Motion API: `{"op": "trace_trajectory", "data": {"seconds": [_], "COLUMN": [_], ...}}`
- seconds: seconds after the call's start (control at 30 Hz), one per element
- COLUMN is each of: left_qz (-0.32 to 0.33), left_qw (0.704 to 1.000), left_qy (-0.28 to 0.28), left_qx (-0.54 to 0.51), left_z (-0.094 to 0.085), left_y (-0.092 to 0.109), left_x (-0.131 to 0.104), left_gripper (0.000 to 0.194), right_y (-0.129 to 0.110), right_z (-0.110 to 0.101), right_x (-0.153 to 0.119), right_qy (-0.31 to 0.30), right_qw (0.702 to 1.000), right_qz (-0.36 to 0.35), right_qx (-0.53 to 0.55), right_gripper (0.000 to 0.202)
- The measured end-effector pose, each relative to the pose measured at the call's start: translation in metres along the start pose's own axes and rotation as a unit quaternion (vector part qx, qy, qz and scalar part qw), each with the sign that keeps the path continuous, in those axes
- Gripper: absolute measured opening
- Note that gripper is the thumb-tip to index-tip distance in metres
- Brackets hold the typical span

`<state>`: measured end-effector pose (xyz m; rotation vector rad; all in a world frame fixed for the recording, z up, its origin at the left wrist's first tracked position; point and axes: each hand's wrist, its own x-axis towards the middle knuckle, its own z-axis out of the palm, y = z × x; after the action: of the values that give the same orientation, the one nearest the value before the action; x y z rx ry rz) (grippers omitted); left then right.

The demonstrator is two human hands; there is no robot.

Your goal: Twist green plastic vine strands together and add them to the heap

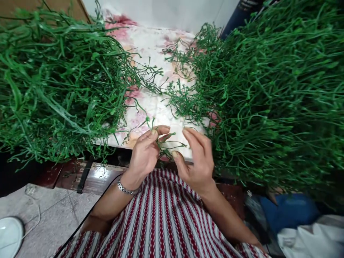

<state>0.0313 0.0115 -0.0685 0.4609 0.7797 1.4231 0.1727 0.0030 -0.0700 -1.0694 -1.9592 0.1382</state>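
My left hand (145, 152) pinches a small branched green stem (172, 145), which looks like plastic, between thumb and fingers. Its thin branches with small knobbed tips point right, and others stick up above the thumb. My right hand (197, 159) is just right of it, thumb and fingers apart, with the branch tips in the gap between them. Whether the right thumb touches a branch is hard to see. Both hands are over the near edge of a table with a floral white cover (150, 111).
A big tangled heap of green stems (67, 79) covers the table's left side. An even taller heap (282, 96) fills the right, with loose stems (182, 98) spilling to the middle. Blue cloth (290, 211) and white cloth (314, 236) lie at lower right; a white round object (10, 234) is at lower left.
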Motion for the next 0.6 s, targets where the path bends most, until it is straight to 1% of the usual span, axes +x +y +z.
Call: {"op": "trace_trajectory", "data": {"seconds": [0.07, 0.1, 0.17, 0.2, 0.27, 0.33, 0.4, 0.47, 0.6], "left_qz": [0.003, 0.001, -0.003, -0.005, -0.013, -0.032, -0.050, -0.048, -0.039], "left_qw": [1.000, 1.000, 1.000, 1.000, 1.000, 0.999, 0.999, 0.998, 0.996], "left_qy": [0.005, 0.005, 0.001, -0.002, -0.007, -0.010, -0.007, 0.001, 0.026], "left_qx": [0.009, 0.014, 0.020, 0.021, 0.021, 0.019, 0.019, 0.028, 0.075], "left_z": [0.001, 0.001, 0.002, 0.002, 0.002, 0.001, 0.000, -0.002, -0.006], "left_y": [-0.003, -0.005, -0.007, -0.007, -0.007, -0.006, -0.006, -0.006, -0.009], "left_x": [0.002, 0.002, 0.003, 0.003, 0.003, 0.002, 0.001, -0.002, -0.006], "left_gripper": [0.016, 0.015, 0.015, 0.016, 0.019, 0.021, 0.022, 0.022, 0.012], "right_y": [-0.003, -0.004, -0.004, -0.002, 0.003, 0.008, 0.012, 0.014, 0.014], "right_z": [-0.002, -0.001, 0.003, 0.006, 0.011, 0.015, 0.015, 0.015, 0.015], "right_x": [0.006, 0.009, 0.012, 0.013, 0.012, 0.011, 0.010, 0.010, 0.009], "right_qy": [0.035, 0.031, -0.013, -0.042, -0.091, -0.106, -0.096, -0.078, -0.056], "right_qw": [0.997, 0.994, 0.991, 0.989, 0.988, 0.991, 0.994, 0.996, 0.998], "right_qz": [-0.048, -0.071, -0.101, -0.104, -0.092, -0.070, -0.054, -0.047, -0.039], "right_qx": [-0.053, -0.072, -0.092, -0.094, -0.080, -0.049, -0.024, -0.007, 0.015], "right_gripper": [0.053, 0.048, 0.034, 0.027, 0.016, 0.011, 0.008, 0.007, 0.006]}}
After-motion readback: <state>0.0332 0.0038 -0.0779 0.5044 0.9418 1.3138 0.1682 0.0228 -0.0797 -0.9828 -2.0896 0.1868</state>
